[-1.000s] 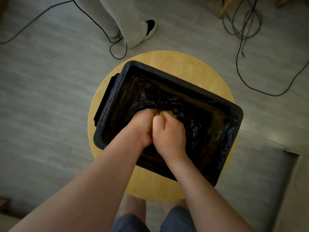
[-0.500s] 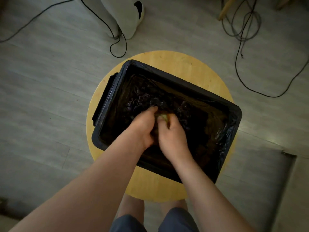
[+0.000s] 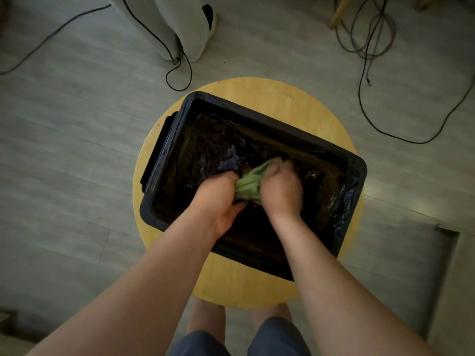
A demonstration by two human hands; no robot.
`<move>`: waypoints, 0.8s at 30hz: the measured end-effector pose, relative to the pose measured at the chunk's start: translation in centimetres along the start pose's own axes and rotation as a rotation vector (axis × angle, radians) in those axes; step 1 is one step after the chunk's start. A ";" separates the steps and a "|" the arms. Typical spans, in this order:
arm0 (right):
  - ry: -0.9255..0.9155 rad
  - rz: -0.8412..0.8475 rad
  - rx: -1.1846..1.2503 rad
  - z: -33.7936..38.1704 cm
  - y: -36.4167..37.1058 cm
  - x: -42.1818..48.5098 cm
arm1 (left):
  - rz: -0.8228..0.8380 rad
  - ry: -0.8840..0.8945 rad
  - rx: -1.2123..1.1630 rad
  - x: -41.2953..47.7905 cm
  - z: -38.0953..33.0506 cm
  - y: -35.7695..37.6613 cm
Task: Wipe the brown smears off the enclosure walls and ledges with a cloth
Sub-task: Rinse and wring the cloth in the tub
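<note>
A black rectangular enclosure (image 3: 267, 116), lined with shiny dark plastic film, stands on a round wooden stool (image 3: 290, 98). Both my hands are inside it, over its middle. Between them is a bunched green cloth (image 3: 248, 185). My left hand (image 3: 218, 199) grips the cloth's left side, its fingers hidden under the cloth. My right hand (image 3: 281, 187) grips the right side with curled fingers. The inside of the enclosure is dark and glossy; I cannot make out single brown smears.
A person's legs in light trousers (image 3: 185, 27) stand on the grey floor behind the stool. Black cables (image 3: 370, 73) loop over the floor at the back left and right. My own knees show below the stool's near edge.
My hands were pressed together with the cloth almost hidden. They have drawn apart, and the green cloth now shows between them. The person behind has shifted their feet.
</note>
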State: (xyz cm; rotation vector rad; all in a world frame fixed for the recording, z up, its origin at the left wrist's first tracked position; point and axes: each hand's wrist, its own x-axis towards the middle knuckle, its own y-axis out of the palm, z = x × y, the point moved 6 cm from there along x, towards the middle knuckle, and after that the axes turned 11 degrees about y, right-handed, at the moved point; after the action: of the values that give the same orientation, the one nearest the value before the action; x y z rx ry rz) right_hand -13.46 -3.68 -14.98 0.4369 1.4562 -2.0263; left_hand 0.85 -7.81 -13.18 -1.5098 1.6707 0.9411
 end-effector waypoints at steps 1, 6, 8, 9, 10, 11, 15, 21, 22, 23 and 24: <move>0.059 -0.006 0.016 -0.7 0.0 0.2 | -0.025 0.004 -0.002 0.1 -0.2 -0.1; -0.030 0.340 0.079 -0.6 2.3 -3.4 | -0.005 -0.093 0.006 -0.6 0.0 0.5; -0.170 0.427 0.184 0.6 1.1 -6.3 | 0.019 -0.111 -0.028 -0.6 0.2 0.6; -0.251 0.420 0.203 1.1 0.2 -7.6 | 0.040 -0.119 -0.030 -0.5 0.3 0.5; -0.323 0.406 0.215 1.5 -0.6 -8.6 | 0.076 -0.133 -0.032 -0.5 0.4 0.4; -0.379 0.392 0.227 1.8 -1.2 -9.3 | 0.108 -0.143 -0.033 -0.7 0.5 0.3; -0.268 0.301 0.245 1.5 -2.5 -7.4 | 0.077 -0.052 0.044 -1.3 0.5 0.2; -0.117 0.349 0.268 1.6 -2.6 -3.8 | 0.127 -0.048 0.100 -2.4 -0.4 1.5; -0.087 0.392 0.311 1.6 -2.4 -3.8 | 0.143 -0.069 0.085 -2.7 -0.5 1.7; -0.033 0.457 0.365 1.6 -2.1 -3.9 | 0.161 -0.091 0.067 -2.9 -0.6 1.9; 0.030 0.532 0.418 1.6 -1.5 -4.0 | 0.174 -0.106 0.044 -3.1 -0.7 2.1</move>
State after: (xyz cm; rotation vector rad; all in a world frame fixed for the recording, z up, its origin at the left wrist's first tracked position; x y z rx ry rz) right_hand -11.24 -3.71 -10.97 0.9210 0.8006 -1.8672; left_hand -0.93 -6.69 -9.99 -1.2789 1.7548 1.0501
